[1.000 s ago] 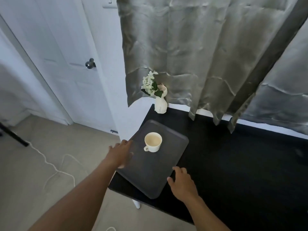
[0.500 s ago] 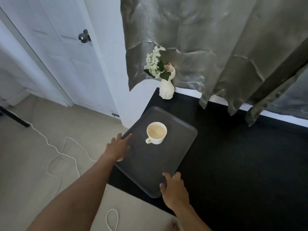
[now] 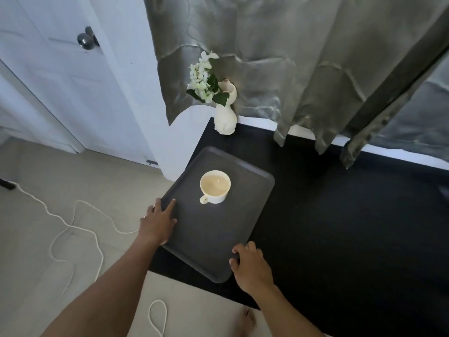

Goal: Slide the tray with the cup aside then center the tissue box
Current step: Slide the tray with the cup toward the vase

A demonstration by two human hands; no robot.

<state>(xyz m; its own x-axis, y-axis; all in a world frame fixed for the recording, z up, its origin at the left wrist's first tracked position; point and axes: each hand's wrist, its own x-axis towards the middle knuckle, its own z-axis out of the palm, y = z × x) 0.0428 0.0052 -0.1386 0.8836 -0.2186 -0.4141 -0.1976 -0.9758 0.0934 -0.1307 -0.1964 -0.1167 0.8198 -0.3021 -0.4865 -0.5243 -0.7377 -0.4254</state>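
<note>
on black table [image 3: 340, 227], both hands touch tray [image 3: 206, 239]; cup [image 3: 215, 186] unmarked.

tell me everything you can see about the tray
The tray is a dark grey rounded rectangle with a low raised rim and matte surface. It lies flat, skewed, at the black table's left end, partly overhanging it. A cream cup stands on it. The left hand rests on its left edge, the right hand at its near corner.

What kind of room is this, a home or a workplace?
Probably a room in a home: a white panelled door with a round knob, long grey curtains, and a vase of flowers on a dark table.
</note>
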